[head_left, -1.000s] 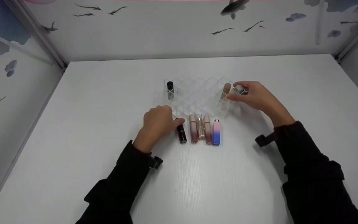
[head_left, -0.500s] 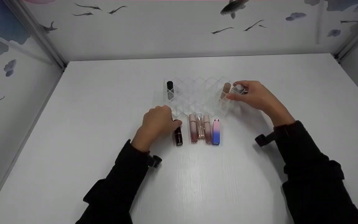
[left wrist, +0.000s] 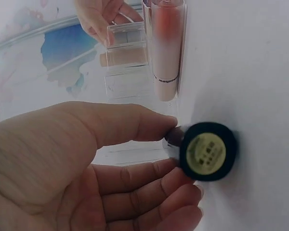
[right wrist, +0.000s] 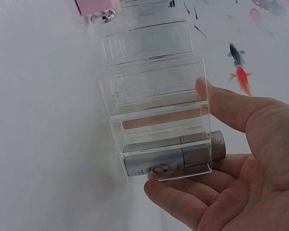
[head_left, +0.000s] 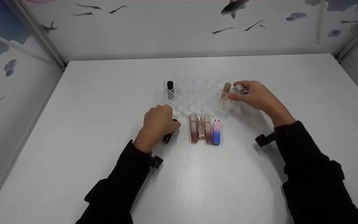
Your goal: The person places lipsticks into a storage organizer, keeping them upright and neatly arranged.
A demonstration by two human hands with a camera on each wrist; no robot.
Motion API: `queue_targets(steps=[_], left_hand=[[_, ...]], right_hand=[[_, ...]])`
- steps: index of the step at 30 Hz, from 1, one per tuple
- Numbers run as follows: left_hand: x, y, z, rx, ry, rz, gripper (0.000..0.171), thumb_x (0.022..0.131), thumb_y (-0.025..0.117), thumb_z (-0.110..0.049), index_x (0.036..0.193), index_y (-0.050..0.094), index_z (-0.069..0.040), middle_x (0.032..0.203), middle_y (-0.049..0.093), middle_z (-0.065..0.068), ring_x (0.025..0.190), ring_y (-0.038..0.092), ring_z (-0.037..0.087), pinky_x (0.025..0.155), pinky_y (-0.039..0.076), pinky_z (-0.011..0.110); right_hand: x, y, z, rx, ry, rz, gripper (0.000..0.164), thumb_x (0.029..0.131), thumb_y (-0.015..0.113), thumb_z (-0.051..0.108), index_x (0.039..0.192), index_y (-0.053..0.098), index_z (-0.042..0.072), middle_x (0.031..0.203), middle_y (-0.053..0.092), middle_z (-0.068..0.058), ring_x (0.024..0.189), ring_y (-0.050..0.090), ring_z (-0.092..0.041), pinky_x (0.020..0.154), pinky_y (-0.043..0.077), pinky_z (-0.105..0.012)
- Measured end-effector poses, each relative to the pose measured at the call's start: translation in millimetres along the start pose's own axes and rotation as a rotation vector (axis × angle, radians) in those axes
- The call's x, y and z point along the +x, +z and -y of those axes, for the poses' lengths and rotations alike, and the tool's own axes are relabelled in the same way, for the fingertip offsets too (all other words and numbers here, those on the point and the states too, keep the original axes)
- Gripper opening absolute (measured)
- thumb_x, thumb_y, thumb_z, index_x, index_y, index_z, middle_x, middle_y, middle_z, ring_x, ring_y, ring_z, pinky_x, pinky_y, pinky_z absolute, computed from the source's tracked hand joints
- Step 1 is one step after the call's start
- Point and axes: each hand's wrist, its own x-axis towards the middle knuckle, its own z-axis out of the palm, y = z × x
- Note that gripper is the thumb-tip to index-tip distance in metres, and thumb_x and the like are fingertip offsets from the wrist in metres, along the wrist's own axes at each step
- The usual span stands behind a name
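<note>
My left hand point(head_left: 158, 121) pinches a black lipstick tube point(left wrist: 209, 151) between thumb and fingers. The tube's round labelled end faces the left wrist camera, and my hand covers part of it in the head view. My right hand point(head_left: 253, 95) grips the right end of a clear lipstick organizer point(head_left: 197, 93), thumb on one side and fingers on the other. A silver tube point(right wrist: 178, 156) stands in the organizer's end slot, between those fingers. Next to it is a tan tube point(head_left: 226, 90), and a black-capped tube point(head_left: 170, 90) stands at the far left of the organizer.
In front of the organizer lie two pinkish lip gloss tubes point(head_left: 193, 128), a clear tube point(head_left: 200, 126) between them and a pink-and-blue tube point(head_left: 216, 132). All rest on the white table point(head_left: 216, 186). A patterned back panel point(head_left: 172, 37) rises behind.
The black lipstick tube has swung in my left fingers, its lower end moving left and under the hand. My left hand shifted only slightly. My right hand and the organizer stay put.
</note>
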Motion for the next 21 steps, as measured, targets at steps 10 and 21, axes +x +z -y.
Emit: queue_targets(steps=[10,21], left_hand=[[2.2,4.0,1.8,0.009,-0.017,-0.071,0.028,0.076,0.069,-0.029,0.067,0.048,-0.012,0.066,0.047,0.002,0.061,0.044,0.018,0.048,0.033,0.03],[4.2,-1.8,5.7,-0.131,-0.001,-0.053,0.038,0.074,0.061,-0.021,0.048,0.034,-0.017,0.048,0.028,-0.007,0.045,0.033,0.01,0.039,0.023,0.024]], right_hand=[[-0.6,0.5,0.5,-0.007,-0.007,-0.006,0.095,0.071,0.063,0.072,0.142,0.041,0.014,0.131,0.051,-0.012,0.11,0.046,-0.026,0.089,0.04,-0.041],[-0.9,0.5,0.3,-0.025,-0.015,-0.009,0.096,0.071,0.062,0.072,0.143,0.04,0.012,0.134,0.049,-0.013,0.111,0.045,-0.027,0.092,0.041,-0.044]])
